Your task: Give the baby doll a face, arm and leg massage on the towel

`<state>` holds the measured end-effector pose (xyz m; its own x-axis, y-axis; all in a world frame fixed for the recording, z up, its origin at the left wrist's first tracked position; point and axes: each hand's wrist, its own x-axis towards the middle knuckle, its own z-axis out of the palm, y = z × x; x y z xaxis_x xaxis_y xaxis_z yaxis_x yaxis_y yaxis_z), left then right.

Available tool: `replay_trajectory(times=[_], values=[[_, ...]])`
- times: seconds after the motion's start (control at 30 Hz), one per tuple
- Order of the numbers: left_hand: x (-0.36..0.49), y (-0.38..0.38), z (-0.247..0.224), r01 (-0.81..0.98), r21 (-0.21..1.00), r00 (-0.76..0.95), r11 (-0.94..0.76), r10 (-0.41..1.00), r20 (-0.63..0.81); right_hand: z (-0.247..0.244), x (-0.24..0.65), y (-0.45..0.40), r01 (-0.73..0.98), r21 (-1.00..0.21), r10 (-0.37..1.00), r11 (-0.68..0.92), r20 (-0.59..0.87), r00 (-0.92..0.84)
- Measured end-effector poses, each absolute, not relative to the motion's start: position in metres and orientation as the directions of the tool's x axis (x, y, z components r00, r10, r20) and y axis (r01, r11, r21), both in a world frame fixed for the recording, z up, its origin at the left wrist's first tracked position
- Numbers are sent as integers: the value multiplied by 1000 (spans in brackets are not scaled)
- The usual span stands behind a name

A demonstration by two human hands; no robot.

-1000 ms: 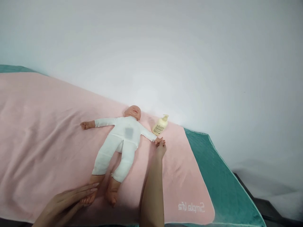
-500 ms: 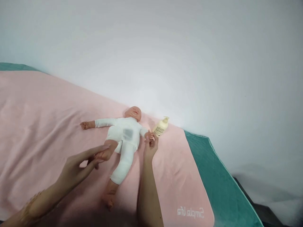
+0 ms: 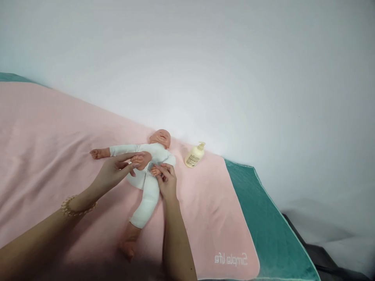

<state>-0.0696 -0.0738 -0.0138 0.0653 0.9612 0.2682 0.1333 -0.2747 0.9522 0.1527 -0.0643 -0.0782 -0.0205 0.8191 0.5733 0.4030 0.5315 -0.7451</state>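
Observation:
A baby doll (image 3: pixel 150 195) in a white suit lies on its back on a pink blanket (image 3: pixel 213 203), its head toward the wall. My left hand (image 3: pixel 120 167) grips the doll's foot on the left side of the view and holds that leg bent up over the belly. My right hand (image 3: pixel 166 179) has the doll's hand between thumb and fingers, with that arm folded across the front of the body. The doll's other arm stretches out to the left, and its other leg points toward me.
A pale yellow pump bottle (image 3: pixel 193 156) stands on the blanket to the right of the doll. Green cloth (image 3: pixel 266 226) shows past the blanket's right edge. Behind it all rises a white wall (image 3: pixel 187 70). Something dark lies at the lower right.
My left hand has pushed the doll's foot up toward its belly. My right hand has brought the doll's hand inward from the side, across the body. The view has shifted slightly.

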Motion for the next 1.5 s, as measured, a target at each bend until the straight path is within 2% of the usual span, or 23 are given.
replay_trajectory(times=[0.1,0.2,0.37,0.5,0.63,0.8,1.13,1.23,1.37,1.5], values=[[-76,-84,-19,157,939,42,-305,952,302,-77,153,-65,360,-775,811,519,580,79],[-89,-105,-29,289,905,-14,-313,944,331,-73,155,-65,306,-826,786,473,552,277],[-114,-154,-53,265,912,22,-313,948,319,-64,170,-63,69,-935,714,347,311,627],[-126,-188,-81,274,915,36,-297,954,299,-68,196,-57,-52,-948,629,314,167,759],[-135,-208,-108,247,921,80,-302,953,291,-82,220,-51,-142,-952,627,270,62,777],[-145,-213,-137,287,880,264,-378,914,307,-89,228,-47,-218,-938,636,268,2,772],[-146,-213,-138,369,841,270,-396,911,311,-91,229,-46,-223,-940,651,259,0,759],[-143,-212,-129,341,870,226,-357,929,292,-88,225,-49,-202,-940,646,275,25,763],[-131,-207,-105,263,942,65,-209,978,199,-77,209,-53,-131,-936,648,326,121,752],[-116,-184,-74,264,943,-13,-201,977,212,-65,186,-59,-25,-931,677,364,246,693]])
